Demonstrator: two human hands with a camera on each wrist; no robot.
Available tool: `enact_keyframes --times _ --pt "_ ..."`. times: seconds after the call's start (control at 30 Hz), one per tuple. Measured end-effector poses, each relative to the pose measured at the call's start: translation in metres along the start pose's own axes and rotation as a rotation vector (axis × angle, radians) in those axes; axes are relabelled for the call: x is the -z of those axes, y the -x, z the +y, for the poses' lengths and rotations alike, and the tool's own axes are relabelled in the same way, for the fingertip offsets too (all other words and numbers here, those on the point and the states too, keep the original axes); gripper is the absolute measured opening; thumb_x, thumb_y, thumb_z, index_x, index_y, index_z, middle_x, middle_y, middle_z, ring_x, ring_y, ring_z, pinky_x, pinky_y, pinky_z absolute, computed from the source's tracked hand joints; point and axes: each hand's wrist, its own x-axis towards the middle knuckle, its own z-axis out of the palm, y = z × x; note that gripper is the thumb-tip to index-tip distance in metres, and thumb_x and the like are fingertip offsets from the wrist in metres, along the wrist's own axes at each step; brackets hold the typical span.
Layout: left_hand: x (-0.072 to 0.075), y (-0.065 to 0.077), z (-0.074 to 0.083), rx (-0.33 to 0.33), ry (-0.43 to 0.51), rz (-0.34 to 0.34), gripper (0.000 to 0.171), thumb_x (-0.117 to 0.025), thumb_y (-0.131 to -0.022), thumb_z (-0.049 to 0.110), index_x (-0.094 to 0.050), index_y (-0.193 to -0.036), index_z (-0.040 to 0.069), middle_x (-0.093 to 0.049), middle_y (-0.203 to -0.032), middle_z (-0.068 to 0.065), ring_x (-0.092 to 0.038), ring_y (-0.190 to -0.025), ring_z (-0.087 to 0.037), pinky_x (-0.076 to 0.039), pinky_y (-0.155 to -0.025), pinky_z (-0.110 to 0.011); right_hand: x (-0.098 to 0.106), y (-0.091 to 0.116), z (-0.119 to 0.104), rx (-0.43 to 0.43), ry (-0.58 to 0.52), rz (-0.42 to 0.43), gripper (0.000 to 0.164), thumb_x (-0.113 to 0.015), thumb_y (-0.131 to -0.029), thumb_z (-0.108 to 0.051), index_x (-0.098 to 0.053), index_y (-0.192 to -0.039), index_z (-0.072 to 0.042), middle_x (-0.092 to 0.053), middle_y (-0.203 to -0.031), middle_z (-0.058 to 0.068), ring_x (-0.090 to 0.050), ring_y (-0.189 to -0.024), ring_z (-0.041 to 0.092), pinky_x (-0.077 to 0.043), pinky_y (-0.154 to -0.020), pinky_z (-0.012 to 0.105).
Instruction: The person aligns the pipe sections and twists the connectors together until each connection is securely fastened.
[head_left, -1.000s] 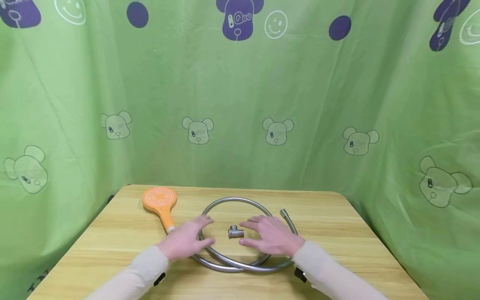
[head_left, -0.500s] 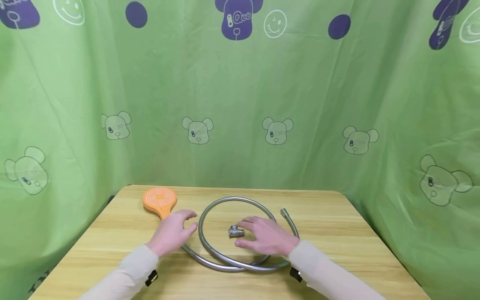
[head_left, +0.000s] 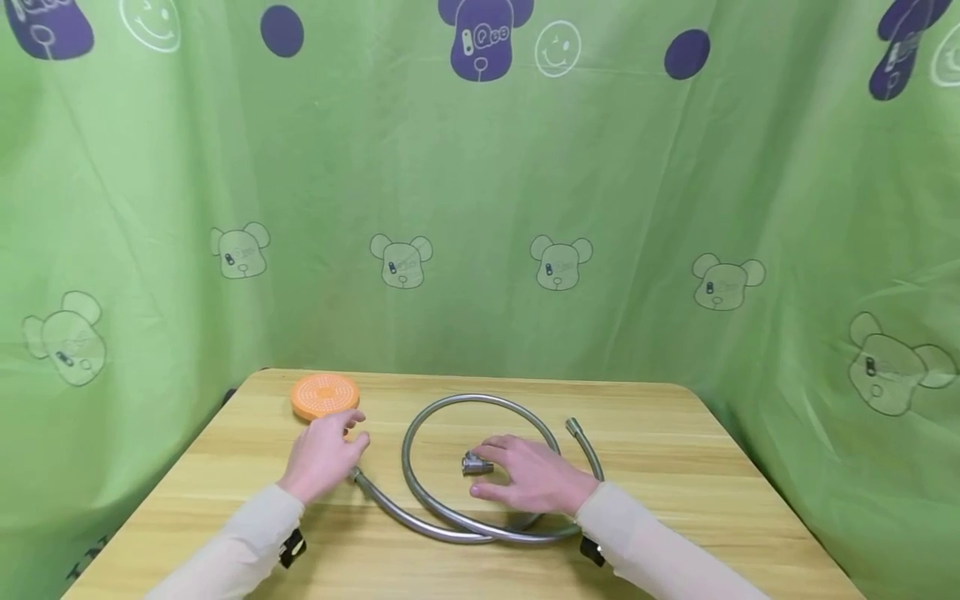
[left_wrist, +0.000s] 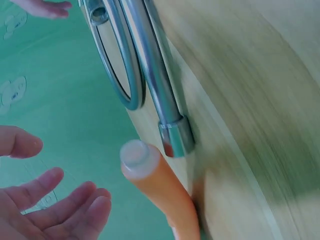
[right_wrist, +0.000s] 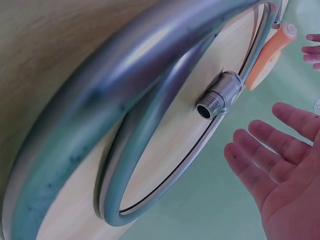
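Left hand (head_left: 321, 457) has moved leftward to the orange handheld shower head (head_left: 324, 394), lower left, suggesting attention there; right hand (head_left: 534, 478) remains near the tee fitting (head_left: 476, 465), lower centre, both hands empty, fingers loose.

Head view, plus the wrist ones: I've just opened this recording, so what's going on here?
A person is at a wooden table, holding nothing. The left hand is by the orange shower head, fingers clear of it. The right hand is beside a small metal fitting, which lies inside the loop of the metal hose. One end of the metal hose lies close to the shower head, not joined to it.
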Motion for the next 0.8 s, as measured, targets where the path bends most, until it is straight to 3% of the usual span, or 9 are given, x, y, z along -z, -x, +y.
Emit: enact_keyframes --times 0.33,0.53,0.7,0.8 --pt "0.006 -0.010 -0.028 0.153 0.005 -0.033 0.044 -0.063 -0.093 0.031 -0.062 -0.130 0.008 -0.069 -0.120 -0.022 -0.067 -0.099 -0.036 -0.055 -0.080 -0.051 -0.003 -0.004 -0.001 0.017 0.007 0.013 0.074 -0.041 -0.093 -0.076 -0.058 -0.140 -0.022 -0.056 -0.145 0.008 -0.056 -0.130 0.028 -0.049 -0.105 0.051" --pt "0.005 -0.016 -0.043 0.223 0.077 -0.077 0.049 -0.064 -0.094 0.030 -0.058 -0.134 0.004 -0.070 -0.114 -0.019 -0.065 -0.086 -0.026 -0.050 -0.068 -0.036 -0.004 -0.004 -0.002 0.027 0.015 0.007 0.068 -0.045 -0.094 -0.072 -0.058 -0.140 -0.024 -0.057 -0.144 0.008 -0.056 -0.130 0.028 -0.048 -0.106 0.051" --pt "0.001 -0.020 -0.054 0.280 0.108 -0.094 0.052 -0.063 -0.095 0.031 -0.055 -0.136 0.000 -0.068 -0.118 -0.021 -0.064 -0.092 -0.028 -0.051 -0.073 -0.038 -0.004 -0.004 -0.003 0.029 0.012 -0.003 0.066 -0.051 -0.094 -0.067 -0.057 -0.142 -0.021 -0.057 -0.145 0.009 -0.056 -0.130 0.029 -0.048 -0.106 0.053" --pt "-0.001 -0.021 -0.058 0.340 0.172 -0.118 0.053 -0.062 -0.095 0.030 -0.053 -0.138 0.000 -0.069 -0.108 -0.022 -0.065 -0.078 -0.025 -0.052 -0.065 -0.036 -0.005 -0.005 -0.004 0.029 0.007 -0.008 0.066 -0.053 -0.094 -0.065 -0.056 -0.142 -0.020 -0.057 -0.145 0.009 -0.056 -0.131 0.030 -0.048 -0.106 0.053"
